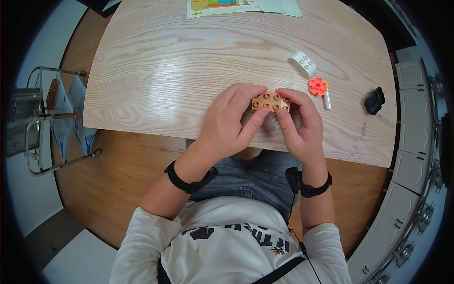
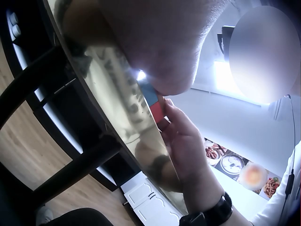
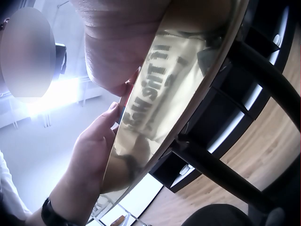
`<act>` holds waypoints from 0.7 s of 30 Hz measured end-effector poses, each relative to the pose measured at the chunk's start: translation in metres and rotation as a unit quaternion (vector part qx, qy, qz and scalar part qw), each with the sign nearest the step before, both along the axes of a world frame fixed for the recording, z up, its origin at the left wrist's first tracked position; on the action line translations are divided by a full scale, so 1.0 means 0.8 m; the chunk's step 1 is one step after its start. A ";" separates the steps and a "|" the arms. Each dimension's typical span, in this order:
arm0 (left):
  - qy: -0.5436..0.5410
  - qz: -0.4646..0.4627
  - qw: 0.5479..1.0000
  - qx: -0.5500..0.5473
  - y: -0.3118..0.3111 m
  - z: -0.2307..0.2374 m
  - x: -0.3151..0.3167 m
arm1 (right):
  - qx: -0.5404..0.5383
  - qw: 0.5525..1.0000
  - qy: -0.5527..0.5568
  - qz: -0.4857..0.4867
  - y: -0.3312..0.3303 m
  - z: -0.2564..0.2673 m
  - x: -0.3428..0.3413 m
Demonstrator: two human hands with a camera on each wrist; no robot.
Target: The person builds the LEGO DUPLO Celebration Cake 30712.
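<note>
An orange-brown block with several round studs (image 1: 271,105) is between the two hands near the table's front edge. The left hand (image 1: 231,116) grips its left end, thumb on the near side and fingers on the far side. At its right end the right hand (image 1: 303,124) holds it the same way. In the left wrist view a red part (image 2: 156,112) and a blue-grey part (image 2: 148,93) show between the left hand (image 2: 160,42) and the right hand (image 2: 186,146). The right wrist view shows only slivers of red and blue between the hands.
Right of the hands lie a white curved block with studs (image 1: 303,64), a red flower piece (image 1: 318,86) and a small white stick (image 1: 327,100). Farther right is a black object (image 1: 374,101). Printed sheets (image 1: 241,6) lie at the table's far edge. A metal rack (image 1: 61,113) stands left.
</note>
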State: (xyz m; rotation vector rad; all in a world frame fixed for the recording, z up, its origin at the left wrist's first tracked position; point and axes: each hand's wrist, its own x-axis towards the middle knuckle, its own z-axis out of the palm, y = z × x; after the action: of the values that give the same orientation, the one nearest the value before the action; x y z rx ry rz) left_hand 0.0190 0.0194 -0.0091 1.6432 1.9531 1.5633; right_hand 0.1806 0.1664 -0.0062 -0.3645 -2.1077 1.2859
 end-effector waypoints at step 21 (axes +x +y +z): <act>-0.002 0.002 1.000 0.000 0.001 0.001 0.000 | -0.014 1.000 -0.006 0.001 0.000 0.004 0.000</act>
State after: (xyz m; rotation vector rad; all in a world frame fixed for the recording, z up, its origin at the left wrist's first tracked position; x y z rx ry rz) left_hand 0.0193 0.0199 -0.0080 1.6368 1.9551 1.5676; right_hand 0.1807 0.1661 -0.0034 -0.3837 -2.1015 1.3188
